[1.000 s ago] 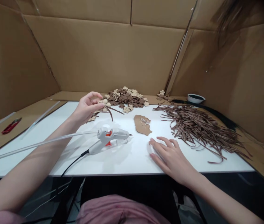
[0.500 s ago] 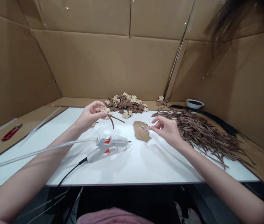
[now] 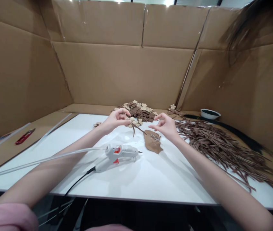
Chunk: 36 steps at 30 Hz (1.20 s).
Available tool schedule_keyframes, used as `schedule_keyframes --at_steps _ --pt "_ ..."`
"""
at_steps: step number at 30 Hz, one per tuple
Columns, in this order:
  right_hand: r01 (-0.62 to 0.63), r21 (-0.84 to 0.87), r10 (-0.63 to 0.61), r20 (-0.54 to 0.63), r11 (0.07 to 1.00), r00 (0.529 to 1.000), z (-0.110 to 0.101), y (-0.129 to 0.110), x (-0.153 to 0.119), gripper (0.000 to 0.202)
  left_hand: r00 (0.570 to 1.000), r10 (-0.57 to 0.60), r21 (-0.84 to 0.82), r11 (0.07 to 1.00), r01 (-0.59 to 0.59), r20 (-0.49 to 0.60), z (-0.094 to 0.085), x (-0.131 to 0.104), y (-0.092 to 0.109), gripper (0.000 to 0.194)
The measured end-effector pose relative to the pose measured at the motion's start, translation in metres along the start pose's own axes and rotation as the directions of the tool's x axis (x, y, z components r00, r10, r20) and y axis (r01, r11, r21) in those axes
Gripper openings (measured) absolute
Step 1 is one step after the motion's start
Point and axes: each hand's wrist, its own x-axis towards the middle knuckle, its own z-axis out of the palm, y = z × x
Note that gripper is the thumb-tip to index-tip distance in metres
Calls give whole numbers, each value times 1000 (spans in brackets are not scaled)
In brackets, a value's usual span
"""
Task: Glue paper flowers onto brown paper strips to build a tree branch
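Note:
My left hand (image 3: 118, 121) is closed, pinching a cream flower cutout (image 3: 132, 120) with narrow brown strips (image 3: 139, 128) hanging from it towards the right. Facing it, a short gap away, is my right hand (image 3: 165, 127), its thumb and fingers drawn together; whatever is between the tips is too small to make out. Just below the right fingers lies a ragged brown scrap (image 3: 151, 146) with small pale bits on top. Nearer to me a white and orange glue gun (image 3: 119, 154) stands on the white board (image 3: 136, 186), a clear glue stick in its back.
A heap of brown and cream flower cutouts (image 3: 141, 113) lies at the back. Brown strips (image 3: 211, 144) are piled on the right, near a white bowl (image 3: 210, 114) with dark contents. Red-handled cutters (image 3: 24, 137) lie at left. Cardboard walls (image 3: 122, 73) surround the board.
My right hand has lifted off the pale bits on the scrap and moved closer to the flower in my left hand. The view has tilted up and shifted slightly left.

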Motion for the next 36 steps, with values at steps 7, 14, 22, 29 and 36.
schedule_keyframes --at_steps 7,14,22,29,36 --pt "41 152 -40 -9 988 999 11 2 7 37 999 -6 -40 999 7 39 12 14 -11 37" --pt "-127 132 129 -7 983 992 13 13 -1 38 999 -43 -30 999 43 8 14 -2 -13 35" --pt "-52 367 1 136 929 991 19 10 -1 66 998 -68 -22 997 68 11 19 -8 -10 36" --pt "-52 313 -108 471 948 875 33 -28 -3 36 999 -36 -29 999 37 33 19 -7 -10 39" --pt "-90 332 -88 486 939 870 42 -32 -8 34 999 21 -13 1000 -21 47 21 -9 -5 39"
